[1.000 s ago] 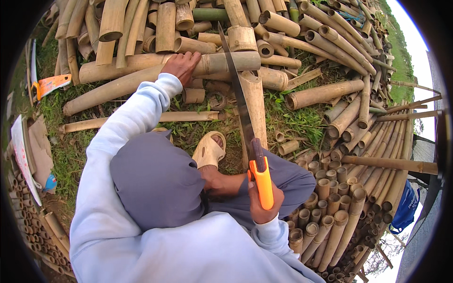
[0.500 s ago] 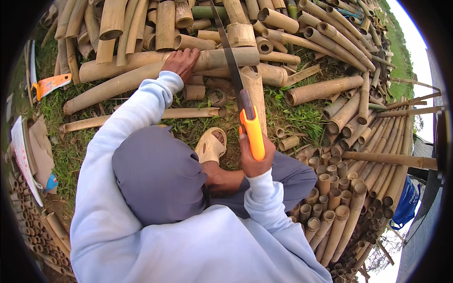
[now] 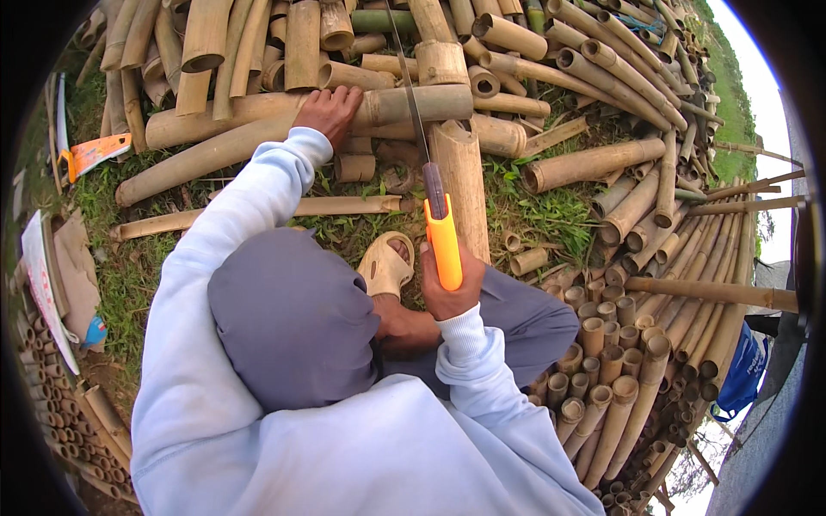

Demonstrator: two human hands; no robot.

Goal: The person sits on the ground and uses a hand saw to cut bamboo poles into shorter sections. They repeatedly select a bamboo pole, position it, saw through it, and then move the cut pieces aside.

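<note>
My right hand [image 3: 453, 284] is wrapped around the orange handle of a hand saw [image 3: 444, 243]. The saw's long, thin blade points away from me and crosses a bamboo pole [image 3: 439, 102] near its right end. My left hand [image 3: 330, 114] rests over the same pole, left of the blade, its fingers curled across the top and gripping it. Beneath the pole's right end, an upright-leaning thick bamboo piece [image 3: 459, 185] stands close to the blade. Whether the teeth have entered the pole cannot be made out.
Cut bamboo pieces [image 3: 361, 77] are heaped at the far side. Upright bamboo tubes [image 3: 609, 361] are packed at the right. A second orange-handled saw [image 3: 96, 155] lies at the far left. My sandalled foot [image 3: 385, 264] is on the grass, near a bamboo strip [image 3: 258, 212].
The saw and my right hand have shifted slightly left and toward me, and the blade now shows more edge-on. My left hand keeps its place on the pole.
</note>
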